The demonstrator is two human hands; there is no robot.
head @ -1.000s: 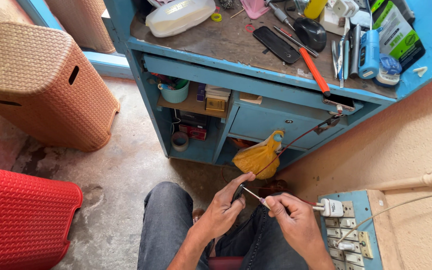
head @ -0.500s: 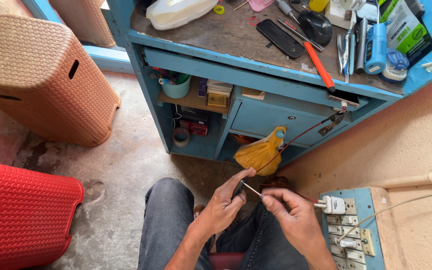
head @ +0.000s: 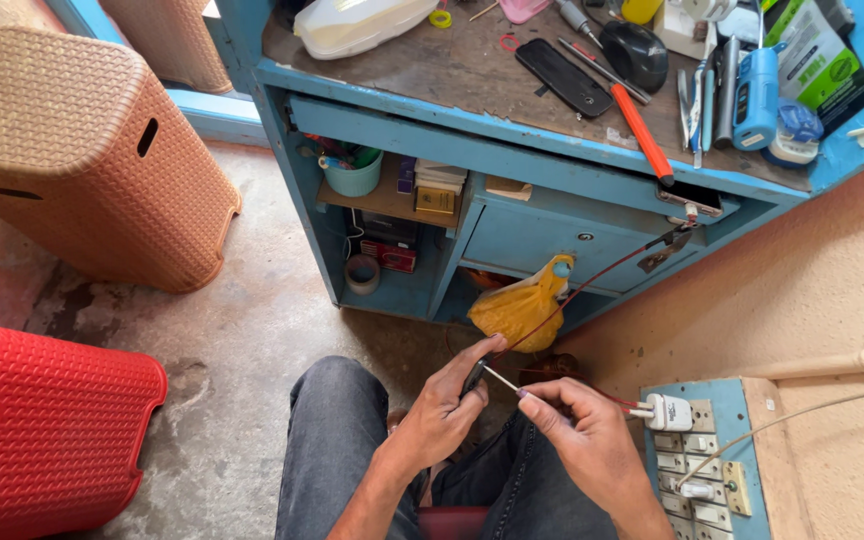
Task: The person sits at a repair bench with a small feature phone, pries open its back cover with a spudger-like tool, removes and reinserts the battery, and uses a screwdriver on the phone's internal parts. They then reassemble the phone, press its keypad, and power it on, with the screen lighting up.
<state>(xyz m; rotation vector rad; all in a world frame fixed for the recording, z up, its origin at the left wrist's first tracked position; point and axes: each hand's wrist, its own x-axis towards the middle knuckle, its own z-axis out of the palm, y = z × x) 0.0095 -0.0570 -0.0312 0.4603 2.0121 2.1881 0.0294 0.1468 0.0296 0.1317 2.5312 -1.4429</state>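
The left hand [head: 442, 410] is closed in a pinch, thumb and forefinger clamped on a small dark-handled tool [head: 474, 376] whose thin pale shaft [head: 502, 381] runs across to the right hand [head: 577, 430]; the right hand is likewise closed, its fingertips pinched on the far end of that shaft, so the two hands sit close together, joined only by the slim piece between them, above the person's lap in dark grey trousers [head: 337, 450]; a thin dark red wire [head: 607, 268] rises from the left hand's fingertips and climbs to the right toward a metal clip [head: 674, 240] at the front edge of the blue workbench [head: 512, 165]; just behind the hands a yellow plastic bag [head: 522, 305] hangs at the bench's lower opening; just right of the right hand a white plug [head: 668, 411] sits in a blue switchboard [head: 702, 460] fixed to the peach wall, with a pale cable [head: 802, 415] running off to the right; further up, the benchtop carries an orange-handled screwdriver [head: 640, 130], a flat black case [head: 562, 77], a blue tool [head: 757, 95] and a white plastic container [head: 362, 22]; the shelf beneath holds a teal cup [head: 354, 177] and small boxes [head: 439, 185]; well to the left on the concrete floor stand a tan woven-pattern stool [head: 82, 150] and a red one [head: 32, 430].
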